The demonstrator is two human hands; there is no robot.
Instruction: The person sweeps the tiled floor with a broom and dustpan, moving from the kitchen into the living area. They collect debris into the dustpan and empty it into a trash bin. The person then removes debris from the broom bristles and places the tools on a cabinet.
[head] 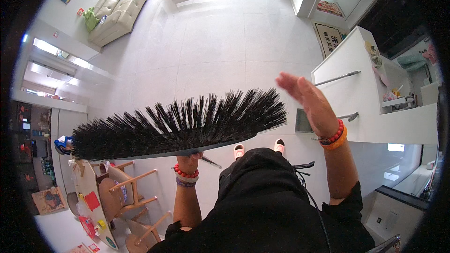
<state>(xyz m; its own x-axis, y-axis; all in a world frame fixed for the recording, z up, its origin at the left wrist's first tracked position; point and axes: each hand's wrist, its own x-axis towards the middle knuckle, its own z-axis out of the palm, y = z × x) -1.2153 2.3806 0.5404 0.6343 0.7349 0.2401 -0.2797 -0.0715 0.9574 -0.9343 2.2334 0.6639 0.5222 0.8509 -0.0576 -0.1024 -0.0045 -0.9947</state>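
Note:
My left hand [190, 160] is closed around a broom [182, 126], just behind its head, and the fingers are mostly hidden by it. The broom head is held up sideways, its long black bristles pointing away from me, and a short length of grey handle shows to the right of the hand. My right hand [313, 102] is raised beyond the right end of the bristles, apart from them, with nothing in it. Its fingers are held close together and slightly blurred, with the thumb apart.
A cream sofa [123, 8] stands at the upper left. Wooden chairs [132, 191] and a table [93, 196] are at the lower left. To the right are a white cabinet [351, 95], a grey dustpan-like object [303, 120] on the floor and a doormat [328, 38].

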